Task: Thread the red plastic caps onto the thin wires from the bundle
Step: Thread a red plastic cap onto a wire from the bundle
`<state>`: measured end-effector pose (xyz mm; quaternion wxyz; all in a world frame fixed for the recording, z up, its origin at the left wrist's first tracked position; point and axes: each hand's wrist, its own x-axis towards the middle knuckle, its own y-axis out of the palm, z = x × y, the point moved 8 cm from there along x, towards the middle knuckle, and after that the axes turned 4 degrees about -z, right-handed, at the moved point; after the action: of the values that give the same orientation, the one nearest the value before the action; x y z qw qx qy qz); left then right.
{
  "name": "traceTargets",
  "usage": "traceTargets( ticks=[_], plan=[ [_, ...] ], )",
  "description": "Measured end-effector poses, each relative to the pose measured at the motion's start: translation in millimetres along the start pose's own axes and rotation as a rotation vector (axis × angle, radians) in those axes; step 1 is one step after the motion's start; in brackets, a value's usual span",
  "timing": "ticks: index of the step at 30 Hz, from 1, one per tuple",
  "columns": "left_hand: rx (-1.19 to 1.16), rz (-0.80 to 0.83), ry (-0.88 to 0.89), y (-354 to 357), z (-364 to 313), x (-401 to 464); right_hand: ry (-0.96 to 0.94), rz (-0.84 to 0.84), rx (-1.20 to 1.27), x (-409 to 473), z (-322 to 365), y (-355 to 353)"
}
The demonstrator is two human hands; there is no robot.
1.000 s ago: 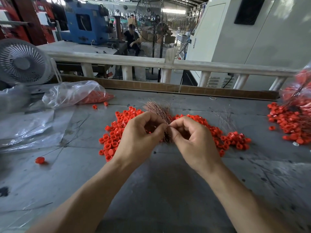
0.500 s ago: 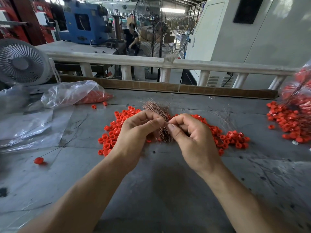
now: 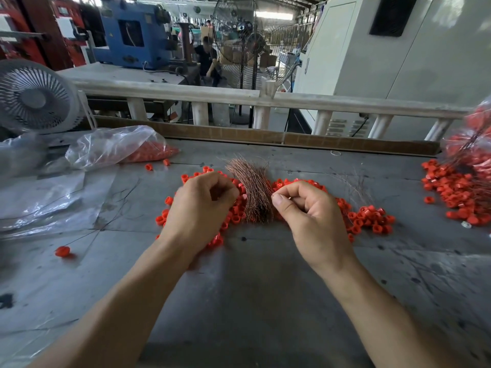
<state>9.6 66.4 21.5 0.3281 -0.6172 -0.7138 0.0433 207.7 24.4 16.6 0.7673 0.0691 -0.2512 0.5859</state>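
Bundle of thin wires [image 3: 251,193] lay mid-desk, coppery brown, hair-fine, fanned at the far end and gathered darker at the near end. Long axis ran roughly from near edge toward far edge, bowed slightly. It sat between the two hands: left hand [image 3: 200,205] just to its left, right hand [image 3: 305,208] just to its right, thumb tip nearly touching the strands. Right hand looked the nearer of the two.

Red plastic caps [image 3: 369,220] were scattered in a loose heap on both sides of the bundle and partly under it; small, ring-like, open-ended, bright orange-red.

Left hand was curled loosely, fingers bent inward; whether it held a cap or wire I could not tell. Right hand was pinched thumb to forefinger, seemingly on something very fine, probably a single wire, too thin to confirm.

Judgement: next move would be drawing one strand sideways from the bundle and meeting it with a cap.

Further out: a clear plastic bag [image 3: 114,146] of caps toward the far left of the desk [image 3: 265,288], a second cap pile [image 3: 454,189] at the right edge, a small fan [image 3: 34,98] beyond the left corner.
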Motion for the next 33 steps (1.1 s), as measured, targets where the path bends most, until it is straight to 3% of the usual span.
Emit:
traceTargets(
  ticks=[3, 11, 20, 24, 29, 33],
  plan=[
    [0.295, 0.035, -0.007, -3.5, 6.3, 0.3, 0.051, -0.028, 0.053, 1.0, -4.6, -1.8],
    [0.583, 0.099, 0.029, 3.9, 7.7, -7.0, 0.287, -0.173, 0.386, 2.8, -15.6, -13.5],
    [0.566, 0.059, 0.061, 5.4, 4.5, -6.7, 0.294, -0.146, 0.404, 2.1, -14.6, -10.5],
    [0.218, -0.006, 0.055, 3.4, -2.5, -4.5, 0.198, -0.102, 0.28, 0.6, -5.0, -7.2],
    [-0.444, 0.168, -0.106, 23.5, -4.0, -7.2, 0.069, -0.083, 0.171, -1.1, 6.6, -5.9],
    [-0.706, 0.228, -0.192, 29.6, -8.8, -10.1, 0.005, -0.061, 0.134, -1.8, 12.4, -3.8]
  ],
)
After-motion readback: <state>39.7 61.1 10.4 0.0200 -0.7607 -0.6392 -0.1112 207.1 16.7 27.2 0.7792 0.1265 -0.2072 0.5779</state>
